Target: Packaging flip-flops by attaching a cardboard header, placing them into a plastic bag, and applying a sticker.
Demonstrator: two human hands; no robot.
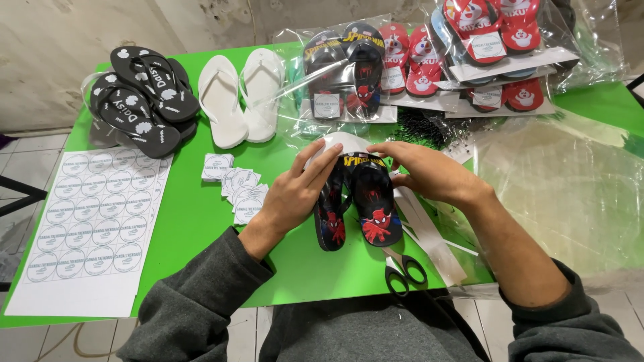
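Note:
A pair of small black flip-flops [365,204] with a red cartoon figure on the heels lies on the green table [201,214] in front of me. My left hand [295,188] grips the left edge of the pair near the toes. Over the toe end, my right hand [429,171] presses down with its fingers. A white card [339,141] peeks out behind the toes.
Black scissors [402,268] lie at the table's front edge. Cut round stickers [238,188] and a white sticker sheet [90,228] sit to the left. Black flip-flops [144,97], white flip-flops [241,94], bagged pairs [349,74], red bagged pairs [490,40] and clear plastic bags [570,181] ring the table.

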